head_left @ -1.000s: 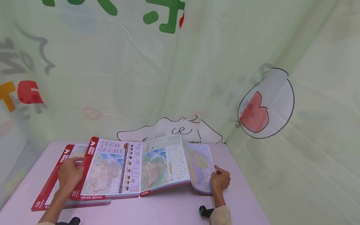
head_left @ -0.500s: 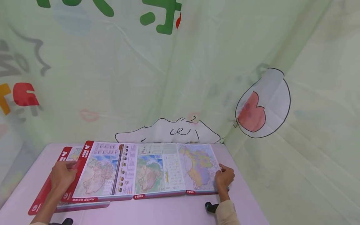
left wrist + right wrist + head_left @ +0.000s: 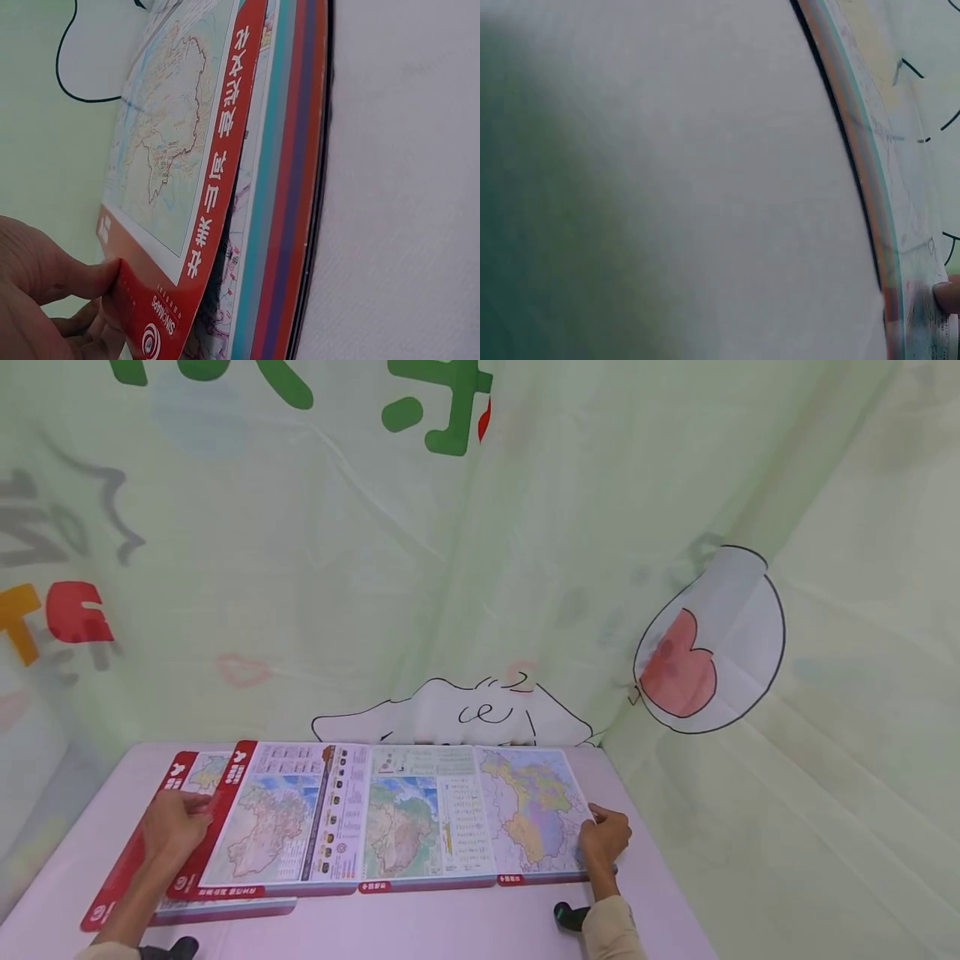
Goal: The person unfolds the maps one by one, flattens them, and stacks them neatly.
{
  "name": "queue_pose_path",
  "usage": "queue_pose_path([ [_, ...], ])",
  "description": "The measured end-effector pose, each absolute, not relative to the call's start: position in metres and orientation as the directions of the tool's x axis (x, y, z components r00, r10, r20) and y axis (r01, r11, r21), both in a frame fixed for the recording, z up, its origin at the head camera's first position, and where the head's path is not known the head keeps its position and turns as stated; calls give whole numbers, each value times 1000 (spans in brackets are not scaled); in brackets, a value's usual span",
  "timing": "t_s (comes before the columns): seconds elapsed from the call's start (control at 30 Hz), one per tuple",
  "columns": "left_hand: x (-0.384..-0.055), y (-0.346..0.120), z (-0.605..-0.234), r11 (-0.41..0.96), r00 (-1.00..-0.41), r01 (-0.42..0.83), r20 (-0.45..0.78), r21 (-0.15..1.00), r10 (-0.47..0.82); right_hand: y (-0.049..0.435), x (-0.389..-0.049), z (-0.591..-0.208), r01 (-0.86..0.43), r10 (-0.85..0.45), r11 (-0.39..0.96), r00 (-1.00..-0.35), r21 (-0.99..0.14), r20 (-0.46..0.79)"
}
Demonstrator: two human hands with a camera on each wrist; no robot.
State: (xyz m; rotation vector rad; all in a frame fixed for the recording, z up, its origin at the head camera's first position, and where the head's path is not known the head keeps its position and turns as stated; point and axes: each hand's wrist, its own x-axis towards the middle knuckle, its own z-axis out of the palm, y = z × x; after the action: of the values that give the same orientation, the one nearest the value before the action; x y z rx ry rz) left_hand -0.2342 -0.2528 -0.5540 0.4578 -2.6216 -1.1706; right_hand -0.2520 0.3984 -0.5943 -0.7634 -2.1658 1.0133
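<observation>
While head view shows hands (image 3: 174, 822) (image 3: 605, 837) gripping map (image 3: 401, 822) — left wrist, "SINOMAPS" lettering (image 3: 162, 313).

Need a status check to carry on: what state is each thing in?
Top map: opened out, three panels showing.
Lower map: partly covered by top map.
Left hand: pinching top map's red edge.
Right hand: gripping top map's right edge.
Backdrop: hanging, creased.

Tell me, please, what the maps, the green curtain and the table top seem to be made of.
Maps: probably coated paper or thin plastic, smooth with slight gloss; a pale sheen crosses the red border in the left wrist view.
Curtain: thin fabric or plastic sheet, unclear which; creases and folds show.
Table top: matt, perhaps cloth-covered; that same view hints at fine grain.
</observation>
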Motion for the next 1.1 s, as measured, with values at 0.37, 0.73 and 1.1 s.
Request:
queue_pose_path([
  [0.37, -224, -257, -561, 637, -900, -227, 90, 737, -425, 384, -253, -585, 290, 672, 589, -694, -754, 258],
  [0.73, -178, -292, -569, 792, -894, -165, 251, 588, -372, 272, -233, -522, 21, 395, 791, -780, -612, 485],
  [1.1, -149, -299, -603, 894, -924, 4, 343, 448, -168, 81, -201, -566, -170, -149, 893, -985, -416, 84],
])
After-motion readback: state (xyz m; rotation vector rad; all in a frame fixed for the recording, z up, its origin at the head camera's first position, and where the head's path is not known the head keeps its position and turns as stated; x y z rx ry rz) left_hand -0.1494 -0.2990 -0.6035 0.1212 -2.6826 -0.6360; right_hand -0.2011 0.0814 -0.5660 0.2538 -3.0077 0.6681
